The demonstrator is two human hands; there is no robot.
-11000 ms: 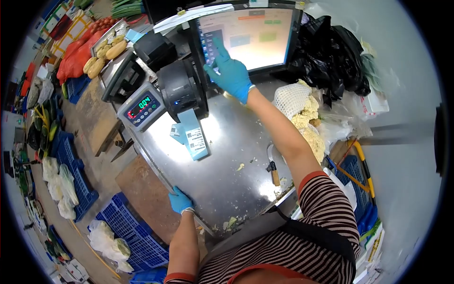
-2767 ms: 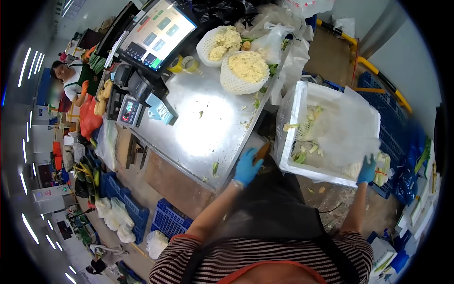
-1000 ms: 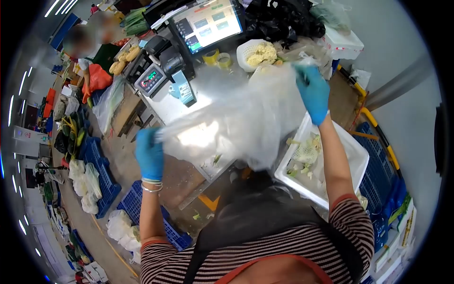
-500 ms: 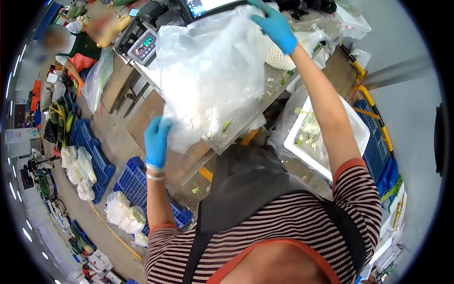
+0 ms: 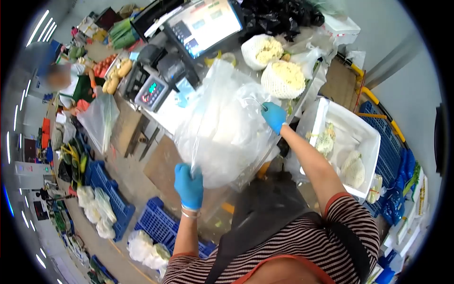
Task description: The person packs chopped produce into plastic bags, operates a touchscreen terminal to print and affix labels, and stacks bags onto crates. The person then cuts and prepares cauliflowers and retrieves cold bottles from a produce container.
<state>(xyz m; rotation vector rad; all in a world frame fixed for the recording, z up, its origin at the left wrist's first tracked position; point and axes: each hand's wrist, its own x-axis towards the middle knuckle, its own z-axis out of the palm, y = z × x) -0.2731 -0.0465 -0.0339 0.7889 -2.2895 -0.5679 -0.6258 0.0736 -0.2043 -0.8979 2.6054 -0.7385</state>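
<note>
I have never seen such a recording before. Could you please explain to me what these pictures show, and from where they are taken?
There is no robot here, only a person's left hand and right hand, both gloved in blue. Every picture comes from one camera worn on the head, looking forward and down; the striped shirt is the wearer's own. The hands hold a translucent plastic bag spread over the metal counter. Beyond it are a lit screen, a scale display and two netted heads that look like cauliflower. An open white box is at the right.
</note>
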